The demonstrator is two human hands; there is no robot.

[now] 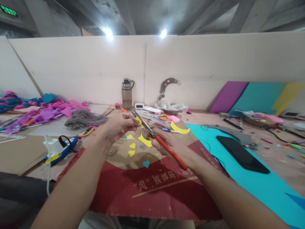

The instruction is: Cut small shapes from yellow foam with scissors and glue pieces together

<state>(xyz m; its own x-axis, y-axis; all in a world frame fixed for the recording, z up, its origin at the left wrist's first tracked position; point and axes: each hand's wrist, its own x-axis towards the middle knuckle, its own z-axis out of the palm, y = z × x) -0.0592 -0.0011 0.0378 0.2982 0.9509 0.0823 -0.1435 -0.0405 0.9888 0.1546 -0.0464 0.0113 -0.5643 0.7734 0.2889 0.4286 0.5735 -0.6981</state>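
Bench against a pale partition (pixel 83 70), bare concrete overhead; red-and-tan cardboard (pixel 119 187) as work surface. Hands apart from each other. Left hand (pixel 122 126): fingertips pinched on a small yellow piece (pixel 138 120). Right hand (pixel 165 140): closed on red-handled scissors (pixel 170 152), blades angled up toward that piece; can't tell how far they're open. Below, on the board: yellow strip (pixel 145 140), two yellow hearts (pixel 132 146) near each other, teal heart (pixel 146 163) nearer the wearer. Further right: phone (pixel 243 154) on a bright blue sheet (pixel 274 187).

Risks, my read: blades sit close to the left fingertips, so a slip could nick one. Small piece, little grip: could twist and cut ragged. Loose hearts look light; a sleeve-height forearm sweep could scatter them.
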